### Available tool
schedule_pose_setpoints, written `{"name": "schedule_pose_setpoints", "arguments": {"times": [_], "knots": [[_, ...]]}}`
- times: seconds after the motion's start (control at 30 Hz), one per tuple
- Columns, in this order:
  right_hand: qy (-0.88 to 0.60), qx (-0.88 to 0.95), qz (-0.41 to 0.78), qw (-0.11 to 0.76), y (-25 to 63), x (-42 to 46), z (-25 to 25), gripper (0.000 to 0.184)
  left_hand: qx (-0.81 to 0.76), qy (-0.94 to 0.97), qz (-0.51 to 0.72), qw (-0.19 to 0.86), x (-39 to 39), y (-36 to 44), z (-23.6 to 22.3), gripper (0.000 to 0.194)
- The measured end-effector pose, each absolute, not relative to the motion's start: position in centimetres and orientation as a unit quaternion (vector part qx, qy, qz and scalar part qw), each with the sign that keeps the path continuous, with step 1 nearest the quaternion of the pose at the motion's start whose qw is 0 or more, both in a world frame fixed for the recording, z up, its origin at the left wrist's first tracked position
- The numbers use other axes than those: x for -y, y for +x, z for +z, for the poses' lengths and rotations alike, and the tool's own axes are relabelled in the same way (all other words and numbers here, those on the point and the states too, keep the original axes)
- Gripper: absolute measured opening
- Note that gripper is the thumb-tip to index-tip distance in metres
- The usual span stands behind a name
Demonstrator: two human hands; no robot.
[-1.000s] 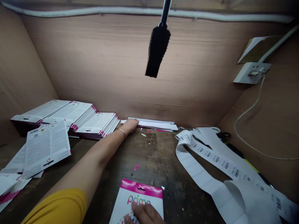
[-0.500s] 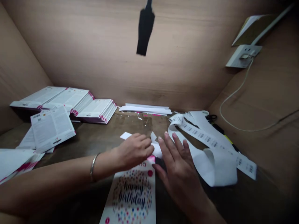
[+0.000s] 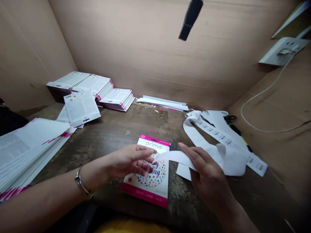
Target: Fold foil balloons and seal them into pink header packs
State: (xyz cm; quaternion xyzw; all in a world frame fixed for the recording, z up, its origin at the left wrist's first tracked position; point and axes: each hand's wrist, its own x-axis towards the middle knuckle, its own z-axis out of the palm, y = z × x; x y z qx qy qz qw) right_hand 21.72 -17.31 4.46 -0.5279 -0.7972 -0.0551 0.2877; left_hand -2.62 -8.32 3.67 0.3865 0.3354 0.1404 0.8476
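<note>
Our right hand (image 3: 209, 171) pinches a paper strip (image 3: 181, 156) beside our half-curled left hand (image 3: 130, 161), above the packet (image 3: 150, 183). We cannot tell whether the left grips anything.

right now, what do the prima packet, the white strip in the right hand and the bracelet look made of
Prima packet: probably smooth printed card, by its firm, straight edges; gloss is hard to judge.
White strip in the right hand: likely thin matt paper, since it bends in a smooth curve.
Bracelet: seemingly polished metal, given its silvery highlights; which metal cannot be told.
</note>
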Motion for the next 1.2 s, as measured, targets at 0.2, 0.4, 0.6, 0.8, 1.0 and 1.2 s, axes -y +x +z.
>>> {"name": "schedule_pose_setpoints", "arguments": {"times": [0.2, 0.4, 0.6, 0.8, 1.0, 1.2], "knots": [[-0.508, 0.814, -0.088, 0.266, 22.1, 18.0, 4.3, 0.063, -0.281, 0.315, 0.148, 0.895, 10.8, -2.5, 2.1, 0.032], [-0.535, 0.831, -0.034, 0.151, 25.6, 18.9, 2.5, 0.062, -0.428, 0.394, 0.292, 0.759, 9.3, -3.1, 1.9, 0.035], [-0.632, 0.76, 0.068, 0.136, 35.5, 22.1, 2.7, 0.058, -0.489, 0.497, 0.28, 0.659, 8.5, -4.3, 2.3, 0.029], [-0.596, 0.757, 0.046, 0.262, 22.4, 17.0, 5.2, 0.036, -0.408, 0.579, 0.275, 0.65, 9.5, -1.8, 2.8, 0.015], [-0.564, 0.718, 0.27, 0.307, 15.9, 13.3, 1.7, 0.027, -0.438, 0.735, 0.332, 0.397, 9.7, -3.8, 1.7, 0.027], [-0.615, 0.681, 0.3, 0.26, 17.8, 12.4, 1.1, 0.027, -0.231, 0.961, 0.126, 0.085, 12.7, -5.8, -0.9, 0.026]]}}
